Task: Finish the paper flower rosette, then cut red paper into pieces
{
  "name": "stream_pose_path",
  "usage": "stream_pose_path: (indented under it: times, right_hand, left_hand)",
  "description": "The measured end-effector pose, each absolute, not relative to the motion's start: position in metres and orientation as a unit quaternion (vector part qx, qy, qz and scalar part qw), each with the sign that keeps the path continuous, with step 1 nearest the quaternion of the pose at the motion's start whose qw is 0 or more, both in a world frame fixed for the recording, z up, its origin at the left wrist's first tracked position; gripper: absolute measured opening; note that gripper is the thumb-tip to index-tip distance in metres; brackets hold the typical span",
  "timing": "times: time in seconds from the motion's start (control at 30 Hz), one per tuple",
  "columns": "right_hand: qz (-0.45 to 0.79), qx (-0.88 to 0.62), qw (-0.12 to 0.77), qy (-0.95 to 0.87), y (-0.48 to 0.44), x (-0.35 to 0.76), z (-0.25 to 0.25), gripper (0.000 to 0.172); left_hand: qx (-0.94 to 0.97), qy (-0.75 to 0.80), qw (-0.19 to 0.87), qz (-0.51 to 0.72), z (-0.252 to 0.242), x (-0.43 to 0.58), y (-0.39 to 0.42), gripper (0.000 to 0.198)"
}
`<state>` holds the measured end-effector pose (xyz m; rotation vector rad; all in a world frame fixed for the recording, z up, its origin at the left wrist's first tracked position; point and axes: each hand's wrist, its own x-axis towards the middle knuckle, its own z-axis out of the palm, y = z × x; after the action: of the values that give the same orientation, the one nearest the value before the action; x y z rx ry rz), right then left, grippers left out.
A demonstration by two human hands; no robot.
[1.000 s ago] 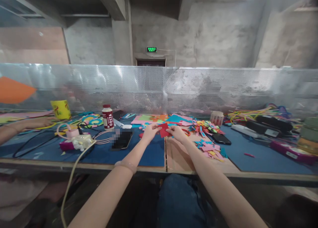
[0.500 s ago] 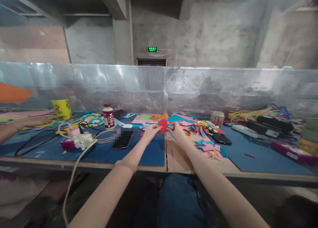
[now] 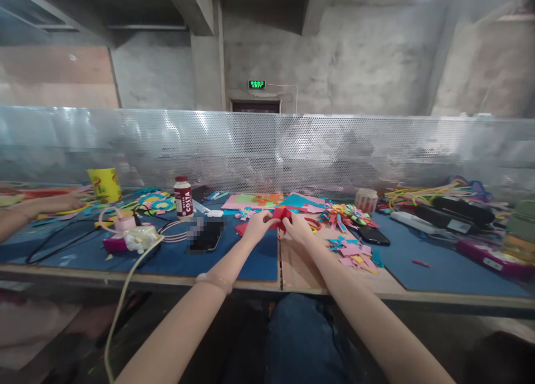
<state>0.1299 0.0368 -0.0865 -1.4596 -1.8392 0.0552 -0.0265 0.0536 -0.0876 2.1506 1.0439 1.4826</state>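
A small piece of red paper (image 3: pixel 281 214) is held between my two hands above the middle of the table, and it looks bent or folded. My left hand (image 3: pixel 258 226) pinches its left side. On its right side, the fingers of my right hand (image 3: pixel 296 227) grip it. Another red piece (image 3: pixel 240 228) lies on the blue mat, partly hidden behind my left hand. Just beyond my hands are pink and blue sheets (image 3: pixel 304 202), and to the right lies a pile of colourful cut paper (image 3: pixel 355 251).
A bottle (image 3: pixel 183 197), a phone (image 3: pixel 207 234), a power strip (image 3: pixel 137 239) and a yellow cup (image 3: pixel 105 184) stand or lie left. Another person's hand (image 3: pixel 62 204) is at far left. Right are another phone (image 3: pixel 373 234), a clear cup (image 3: pixel 365 200) and black cases (image 3: pixel 462 212).
The red paper, flat and square before, is now bent, and my hands have come closer together around it. At far left, the raised orange sheet is gone from the air.
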Motion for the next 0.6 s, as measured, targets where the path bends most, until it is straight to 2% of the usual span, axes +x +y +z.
stream_pose_path:
  times: [0.17,0.33,0.6]
  right_hand:
    - [0.035,-0.547,0.428,-0.718,0.036,0.133,-0.084,0.015]
    - [0.064,-0.531,0.449,-0.716,0.035,0.135,-0.078,0.024]
    - [0.039,-0.555,0.381,-0.738,0.042,0.144,-0.083,0.025]
  left_hand:
    - [0.727,0.372,0.162,0.554,-0.089,-0.031,0.06,0.014]
    - [0.717,0.375,0.175,0.561,-0.089,-0.037,0.062,0.015]
    - [0.718,0.384,0.196,0.547,-0.083,-0.04,0.053,0.017]
